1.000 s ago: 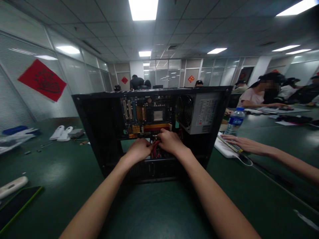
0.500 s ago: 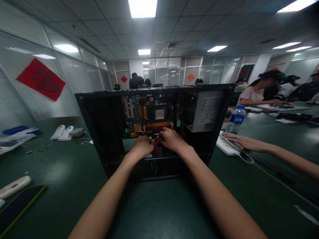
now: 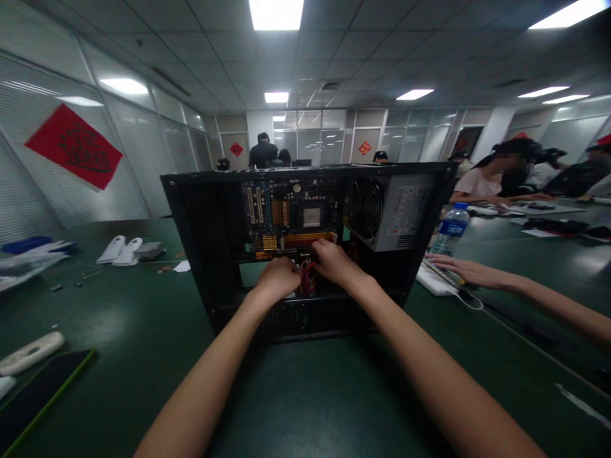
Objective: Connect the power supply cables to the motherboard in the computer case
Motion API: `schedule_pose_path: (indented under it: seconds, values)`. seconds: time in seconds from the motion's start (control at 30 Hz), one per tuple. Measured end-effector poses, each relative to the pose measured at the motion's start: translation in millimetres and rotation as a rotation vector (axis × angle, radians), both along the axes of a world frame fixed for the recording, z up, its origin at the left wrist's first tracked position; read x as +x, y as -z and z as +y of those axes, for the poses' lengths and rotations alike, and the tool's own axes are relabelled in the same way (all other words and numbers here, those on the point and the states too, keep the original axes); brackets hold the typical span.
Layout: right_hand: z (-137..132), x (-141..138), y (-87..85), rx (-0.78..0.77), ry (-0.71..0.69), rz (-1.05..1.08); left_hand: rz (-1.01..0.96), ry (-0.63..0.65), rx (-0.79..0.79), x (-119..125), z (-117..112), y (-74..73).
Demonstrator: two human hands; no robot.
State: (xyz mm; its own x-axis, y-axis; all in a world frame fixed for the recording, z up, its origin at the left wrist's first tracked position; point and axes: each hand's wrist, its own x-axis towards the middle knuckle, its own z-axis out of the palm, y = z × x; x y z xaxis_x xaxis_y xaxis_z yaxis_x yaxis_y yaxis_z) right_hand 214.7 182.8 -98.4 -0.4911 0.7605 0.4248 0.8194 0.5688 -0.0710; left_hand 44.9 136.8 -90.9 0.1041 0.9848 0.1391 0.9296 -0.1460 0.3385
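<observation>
A black computer case [image 3: 315, 336] stands before me with its open side toward me. Inside are a motherboard [image 3: 325, 191] and a grey power supply [image 3: 405, 213] with a black fan. My left hand [image 3: 281, 275] reaches into the lower part of the case, its fingers curled next to a cable bundle; its fingertips are hidden. My right hand [image 3: 333, 262] is closed at the top of the red, yellow and black power cables [image 3: 309, 273], just below the memory slots [image 3: 310, 238]. The cables' far ends are out of sight.
A co-worker's hand [image 3: 461, 270] rests on a board over a white box [image 3: 432, 280] at right, near a water bottle [image 3: 451, 228]. On the left lie white objects [image 3: 121, 250], a grey block [image 3: 149, 251] and a green-edged dark mat [image 3: 42, 394].
The case sits slightly further right in view, and its left side looks turned a little. Both hands have shifted right with it, staying at the cables.
</observation>
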Motion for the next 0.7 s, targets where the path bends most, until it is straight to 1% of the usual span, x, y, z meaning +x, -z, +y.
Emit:
schedule_pose_path:
  seconds: [0.07, 0.17, 0.23, 0.37, 0.5, 0.6, 0.7]
  values:
    - [-3, 0, -2.4, 0.022, 0.014, -0.042, 0.010, 0.002, -0.006, -1, 0, -0.1]
    - [-6, 0, -5.2, 0.114, 0.046, -0.122, 0.018, -0.002, -0.005, -2, 1, -0.3]
    - [-7, -2, -6.3, 0.143, 0.066, -0.186, 0.017, 0.004, -0.002, -3, 1, 0.0]
    - [-8, -8, -7.3, 0.110, 0.110, -0.276, 0.005, 0.013, 0.004, -4, 2, 2.1]
    - [-7, -10, -8.5, 0.123, 0.113, -0.337, -0.003, 0.023, 0.032, -4, 3, 3.2]
    - [-3, -10, -9.9, 0.102, 0.093, -0.424, -0.010, 0.022, 0.024, -4, 1, 2.4]
    - [3, -8, -10.2, 0.104, 0.044, -0.524, -0.010, 0.048, 0.008, -5, -1, 2.3]
